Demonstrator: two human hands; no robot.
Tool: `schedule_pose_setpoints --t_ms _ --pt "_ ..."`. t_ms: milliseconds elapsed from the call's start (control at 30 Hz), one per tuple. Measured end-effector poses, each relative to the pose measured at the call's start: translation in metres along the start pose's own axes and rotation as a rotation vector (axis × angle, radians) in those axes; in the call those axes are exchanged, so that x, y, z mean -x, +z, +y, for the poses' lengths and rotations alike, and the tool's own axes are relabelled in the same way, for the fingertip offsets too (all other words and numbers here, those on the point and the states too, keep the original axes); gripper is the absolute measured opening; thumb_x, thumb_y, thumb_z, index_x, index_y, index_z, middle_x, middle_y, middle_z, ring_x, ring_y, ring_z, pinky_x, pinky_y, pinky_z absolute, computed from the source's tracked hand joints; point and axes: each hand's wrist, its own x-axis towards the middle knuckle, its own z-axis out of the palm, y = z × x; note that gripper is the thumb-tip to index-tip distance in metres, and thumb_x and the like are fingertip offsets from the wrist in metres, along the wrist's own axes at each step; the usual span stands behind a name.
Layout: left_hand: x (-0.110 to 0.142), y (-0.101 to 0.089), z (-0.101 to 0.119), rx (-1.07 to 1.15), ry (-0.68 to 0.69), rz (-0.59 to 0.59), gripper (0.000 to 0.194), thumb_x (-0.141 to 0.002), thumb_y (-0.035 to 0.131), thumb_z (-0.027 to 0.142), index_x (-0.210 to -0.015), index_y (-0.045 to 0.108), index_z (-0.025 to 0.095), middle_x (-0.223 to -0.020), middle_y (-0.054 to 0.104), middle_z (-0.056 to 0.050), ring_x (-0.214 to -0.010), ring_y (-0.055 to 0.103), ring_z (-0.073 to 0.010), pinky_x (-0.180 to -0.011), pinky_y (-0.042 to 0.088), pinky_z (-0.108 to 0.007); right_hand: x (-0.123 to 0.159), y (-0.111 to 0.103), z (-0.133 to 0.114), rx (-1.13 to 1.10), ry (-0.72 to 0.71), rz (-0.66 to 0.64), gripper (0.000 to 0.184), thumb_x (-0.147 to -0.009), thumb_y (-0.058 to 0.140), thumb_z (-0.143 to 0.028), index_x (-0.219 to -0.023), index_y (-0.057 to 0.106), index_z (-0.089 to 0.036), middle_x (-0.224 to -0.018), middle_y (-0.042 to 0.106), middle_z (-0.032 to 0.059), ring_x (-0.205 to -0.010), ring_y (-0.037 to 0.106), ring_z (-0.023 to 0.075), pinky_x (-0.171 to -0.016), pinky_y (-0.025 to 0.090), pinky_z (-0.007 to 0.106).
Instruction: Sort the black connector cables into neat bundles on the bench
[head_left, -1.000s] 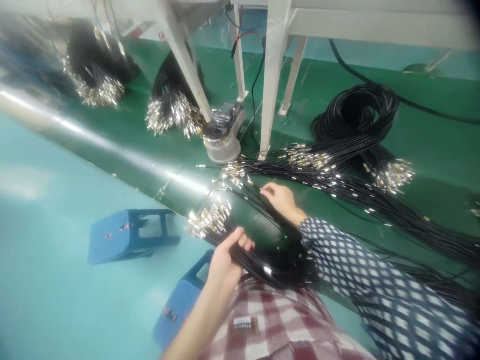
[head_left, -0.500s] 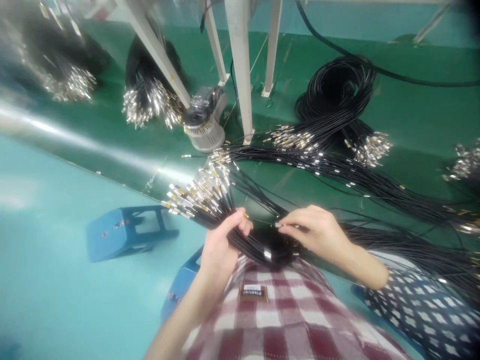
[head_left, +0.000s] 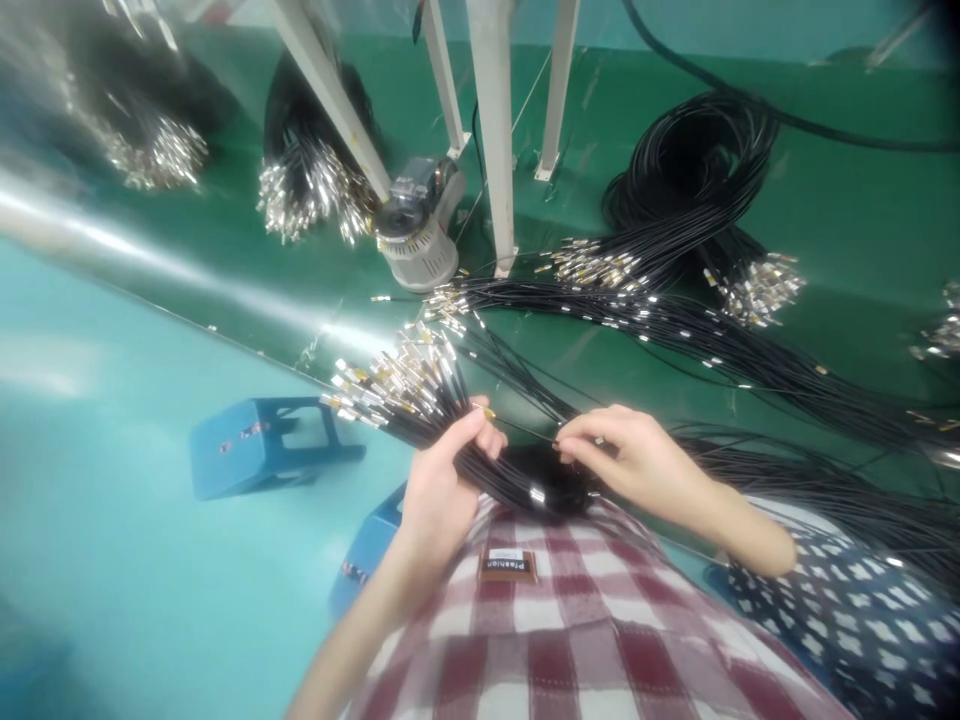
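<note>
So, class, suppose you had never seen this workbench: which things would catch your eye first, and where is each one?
First, the left hand gripping a bundle of black cables, its shiny metal connectors fanned out over the near edge of the green table. Beside it, the right hand pinches a single cable end. Farther back on the table lies a big coil of black cable, right of the white frame legs.

a small dark patch [head_left: 508,566] sewn on the red and white checked shirt [head_left: 570,640] bears pale lettering that seems to read "pfashion", though it is too soft to be sure of each letter. the blue stool [head_left: 262,455] on the floor carries a few small marks on its top, too blurred to read. no other writing can be made out.
</note>
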Motion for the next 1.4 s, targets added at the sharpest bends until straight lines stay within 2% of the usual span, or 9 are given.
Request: schedule_pose_setpoints --t_ms 200,400,567,667,800,900,1100,1267,1400 --pt "-0.001 0.002 0.0 -0.009 0.002 0.044 0.009 -0.075 0.07 0.017 -0.07 0.064 0.012 -0.057 0.05 0.001 -0.056 0.048 -0.01 -0.065 0.045 -0.026 -0.003 -0.013 -0.002 -0.288 0.133 -0.185 0.023 -0.094 0.05 -0.028 -0.078 0.064 -0.018 -0.073 0.069 0.0009 -0.069 0.063 0.0135 -0.068 0.048 0.025" --pt "-0.002 0.003 0.002 -0.035 -0.009 0.058 0.012 -0.075 0.071 0.02 -0.067 0.065 0.013 -0.057 0.049 0.001 -0.056 0.049 -0.0106 -0.064 0.045 -0.026 -0.009 -0.01 -0.006 -0.458 0.158 -0.074 0.019 -0.093 0.052 -0.03 -0.1 0.064 -0.018 -0.076 0.071 0.0023 -0.072 0.066 0.0149 -0.069 0.051 0.027" --pt "-0.002 0.006 0.001 -0.05 0.035 0.084 0.018 -0.074 0.071 0.016 -0.06 0.06 0.014 -0.056 0.048 0.001 -0.055 0.047 -0.0104 -0.065 0.045 -0.027 -0.002 -0.019 0.004 -0.286 0.151 -0.042 0.022 -0.092 0.056 -0.034 -0.109 0.061 -0.02 -0.069 0.071 -0.0001 -0.065 0.066 0.0152 -0.066 0.05 0.028" --pt "-0.001 0.009 -0.001 -0.097 0.076 0.054 0.02 -0.076 0.069 0.015 -0.058 0.06 0.015 -0.056 0.049 0.001 -0.056 0.048 -0.0111 -0.066 0.044 -0.028 0.004 -0.021 0.005 0.006 0.032 0.062 0.016 -0.091 0.057 -0.027 -0.107 0.061 -0.024 -0.071 0.073 -0.0028 -0.065 0.065 0.0145 -0.073 0.047 0.031" --pt "0.0 0.012 -0.002 -0.139 0.111 0.052 0.021 -0.077 0.068 0.014 -0.057 0.059 0.014 -0.055 0.05 0.001 -0.055 0.049 -0.0108 -0.065 0.044 -0.028 0.004 -0.013 -0.006 0.148 -0.056 0.215 0.016 -0.092 0.059 -0.023 -0.108 0.06 -0.025 -0.079 0.075 -0.0026 -0.071 0.068 0.0144 -0.077 0.045 0.031" --pt "0.001 0.015 -0.002 -0.154 0.104 0.036 0.022 -0.076 0.068 0.015 -0.057 0.059 0.014 -0.054 0.051 0.001 -0.054 0.05 -0.0112 -0.063 0.044 -0.027 -0.004 -0.004 -0.02 0.101 -0.049 0.255 0.012 -0.09 0.062 -0.025 -0.102 0.062 -0.024 -0.083 0.075 -0.002 -0.073 0.07 0.0151 -0.075 0.046 0.03" --pt "0.003 0.016 -0.003 -0.199 0.094 0.001 0.024 -0.075 0.069 0.016 -0.054 0.06 0.014 -0.054 0.052 -0.001 -0.054 0.05 -0.0116 -0.059 0.043 -0.025 -0.024 0.003 -0.037 -0.317 0.156 0.092 0.014 -0.094 0.055 -0.031 -0.106 0.058 -0.024 -0.077 0.074 -0.0049 -0.068 0.069 0.0127 -0.07 0.05 0.024" --pt "0.004 0.015 -0.002 -0.184 0.073 -0.016 0.028 -0.079 0.065 0.017 -0.053 0.057 0.015 -0.051 0.049 0.0 -0.053 0.047 -0.0112 -0.061 0.043 -0.027 -0.014 -0.003 -0.028 -0.189 0.16 0.068 0.019 -0.096 0.05 -0.032 -0.097 0.065 -0.021 -0.091 0.073 0.0006 -0.082 0.067 0.0155 -0.074 0.048 0.027" --pt "0.005 0.015 -0.002 -0.162 0.04 -0.026 0.027 -0.08 0.064 0.018 -0.054 0.058 0.016 -0.052 0.05 0.001 -0.054 0.047 -0.0109 -0.059 0.043 -0.026 -0.008 -0.001 -0.024 -0.148 0.135 0.11 0.016 -0.093 0.055 -0.028 -0.086 0.066 -0.019 -0.085 0.071 0.0005 -0.077 0.063 0.0144 -0.072 0.046 0.027"
